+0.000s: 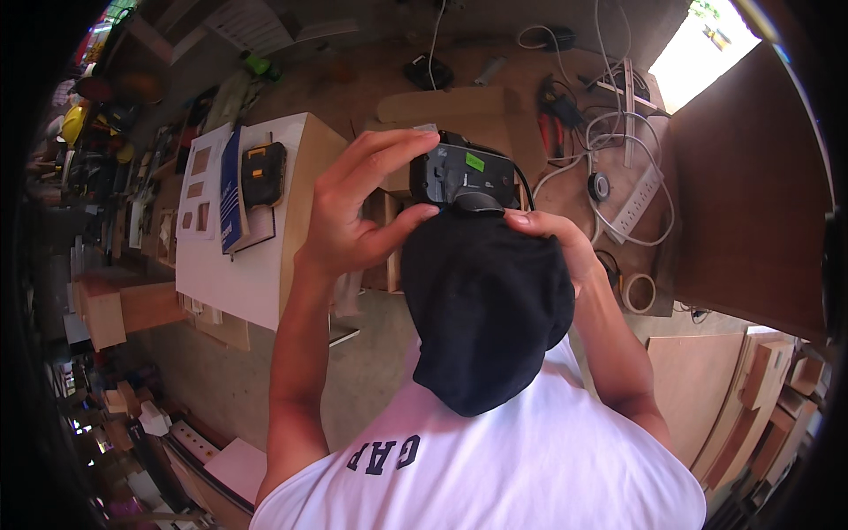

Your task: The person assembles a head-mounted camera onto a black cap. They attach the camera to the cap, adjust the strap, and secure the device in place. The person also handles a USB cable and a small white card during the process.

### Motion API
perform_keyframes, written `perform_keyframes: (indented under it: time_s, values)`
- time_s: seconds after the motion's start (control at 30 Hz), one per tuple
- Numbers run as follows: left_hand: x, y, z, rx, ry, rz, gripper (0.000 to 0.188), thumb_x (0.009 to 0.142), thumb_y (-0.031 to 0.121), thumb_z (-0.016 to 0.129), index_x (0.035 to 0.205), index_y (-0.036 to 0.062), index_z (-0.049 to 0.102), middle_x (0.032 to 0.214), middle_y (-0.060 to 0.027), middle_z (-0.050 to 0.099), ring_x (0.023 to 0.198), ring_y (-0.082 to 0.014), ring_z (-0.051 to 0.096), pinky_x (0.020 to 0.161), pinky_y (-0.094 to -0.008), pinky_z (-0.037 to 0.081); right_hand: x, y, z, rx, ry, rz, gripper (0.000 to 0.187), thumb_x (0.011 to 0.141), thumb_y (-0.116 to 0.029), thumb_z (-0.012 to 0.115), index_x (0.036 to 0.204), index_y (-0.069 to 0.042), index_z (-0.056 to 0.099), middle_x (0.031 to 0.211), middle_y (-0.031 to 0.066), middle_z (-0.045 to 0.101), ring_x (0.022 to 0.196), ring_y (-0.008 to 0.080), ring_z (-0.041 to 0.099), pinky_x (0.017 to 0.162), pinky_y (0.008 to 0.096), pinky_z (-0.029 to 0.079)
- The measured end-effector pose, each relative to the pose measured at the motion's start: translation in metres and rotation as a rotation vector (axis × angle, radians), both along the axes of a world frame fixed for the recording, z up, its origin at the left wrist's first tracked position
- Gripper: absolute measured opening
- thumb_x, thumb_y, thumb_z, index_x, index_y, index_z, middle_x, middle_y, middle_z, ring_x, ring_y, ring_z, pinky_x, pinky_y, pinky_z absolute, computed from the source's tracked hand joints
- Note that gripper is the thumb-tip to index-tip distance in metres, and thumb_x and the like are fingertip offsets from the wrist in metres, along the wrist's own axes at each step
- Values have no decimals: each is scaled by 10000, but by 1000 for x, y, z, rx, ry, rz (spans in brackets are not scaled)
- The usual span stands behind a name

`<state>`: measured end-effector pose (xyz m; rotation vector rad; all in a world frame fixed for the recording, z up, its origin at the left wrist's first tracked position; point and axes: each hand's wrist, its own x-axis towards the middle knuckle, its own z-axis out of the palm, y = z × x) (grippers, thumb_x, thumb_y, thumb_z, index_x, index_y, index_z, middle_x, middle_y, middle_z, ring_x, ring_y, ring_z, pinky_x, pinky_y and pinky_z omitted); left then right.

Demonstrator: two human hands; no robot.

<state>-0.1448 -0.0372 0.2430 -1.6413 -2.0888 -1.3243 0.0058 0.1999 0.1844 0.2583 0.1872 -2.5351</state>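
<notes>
A black box-shaped device point(477, 168) with a small green label and a dark cable sits just beyond a black cloth cap point(490, 300). My left hand point(358, 199) grips the device's left end, fingertips at its upper corner and thumb at its lower edge. On the right, my right hand point(561, 243) presses its thumb against the cap's front edge below the device; the other fingers are mostly hidden. Both bare forearms reach up from a white shirt point(530, 450) with dark lettering.
At left, a white-topped box point(238, 283) carries a blue book point(231, 194) and a black-and-yellow case point(263, 174). Right of my hands lie red-handled pliers point(551, 132), a white power strip point(638, 205), looped cables and a tape roll point(639, 292). Wooden boards point(698, 389) stand at lower right.
</notes>
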Motion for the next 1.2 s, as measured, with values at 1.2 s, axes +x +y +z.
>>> perform_keyframes:
  time_s: [1.2]
  values:
    - [27,-75,32,-94,496,16,203,863,169,810,1064,187,828,1356,-58,697,1187,-344,655,916,-455,583,-16,-48,36,427,320,111,476,926,-371,668,1208,12,688,1151,163,743,1112,330,717,1054,467,562]
